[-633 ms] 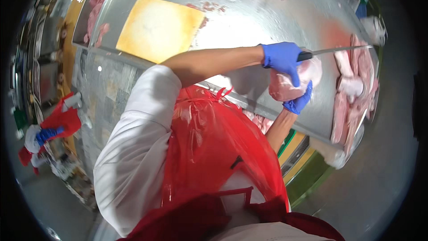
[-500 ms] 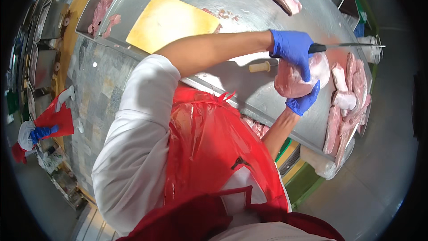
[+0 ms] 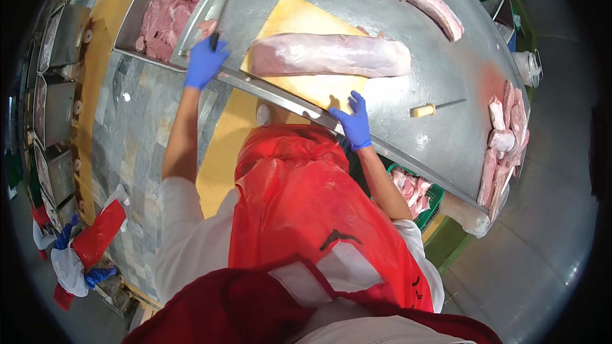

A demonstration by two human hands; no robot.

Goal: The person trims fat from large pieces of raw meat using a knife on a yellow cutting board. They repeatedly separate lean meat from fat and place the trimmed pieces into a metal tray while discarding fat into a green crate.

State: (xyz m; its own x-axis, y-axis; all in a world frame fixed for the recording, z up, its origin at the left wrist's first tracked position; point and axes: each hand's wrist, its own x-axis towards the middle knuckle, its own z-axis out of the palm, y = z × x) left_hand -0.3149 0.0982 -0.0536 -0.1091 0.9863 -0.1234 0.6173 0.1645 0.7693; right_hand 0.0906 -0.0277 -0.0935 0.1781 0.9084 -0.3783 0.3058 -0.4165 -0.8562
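Observation:
A long pale pink loin of meat (image 3: 331,55) lies flat across the yellow cutting board (image 3: 294,14) on the metal table. My left hand (image 3: 205,65), in a blue glove, is closed round the black handle of a knife (image 3: 215,41) at the table's left edge; the blade cannot be made out. Beside the front edge of the board, just below the loin, my right hand (image 3: 354,122) is gloved too, its fingers spread and nothing held. A thin blade with a cream handle (image 3: 423,111) rests on the table further right.
Another loin (image 3: 424,3) lies at the far side of the table (image 3: 382,121). Several meat strips (image 3: 503,146) are piled at its right end. A metal bin (image 3: 132,20) of meat adjoins the left. A green crate (image 3: 437,206) stands below. Another person (image 3: 89,245) is at lower left.
The meat that was between both hands at the right now lies on the cutting board. My left hand has moved far left with the knife; my right hand has moved left and let go.

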